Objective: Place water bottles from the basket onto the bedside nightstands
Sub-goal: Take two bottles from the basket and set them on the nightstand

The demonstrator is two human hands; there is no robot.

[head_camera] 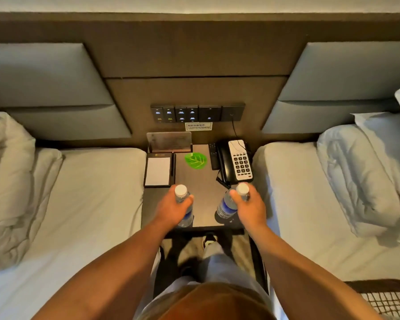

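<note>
A dark nightstand (202, 181) stands between two beds. My left hand (172, 210) grips a clear water bottle (187, 217) with a white cap and blue label, near the nightstand's front left edge. My right hand (249, 207) grips a second water bottle (226, 205) of the same kind, tilted, at the front right. Both bottle bases are at or just above the tabletop; I cannot tell whether they touch it. A dark wire basket (388, 299) shows at the bottom right corner on the right bed.
At the back of the nightstand sit a notepad holder (158, 170), a green leaf-shaped coaster (195, 160), a remote (213, 157) and a black telephone (237, 161). A switch panel (196, 113) is on the wall. White beds with pillows flank both sides.
</note>
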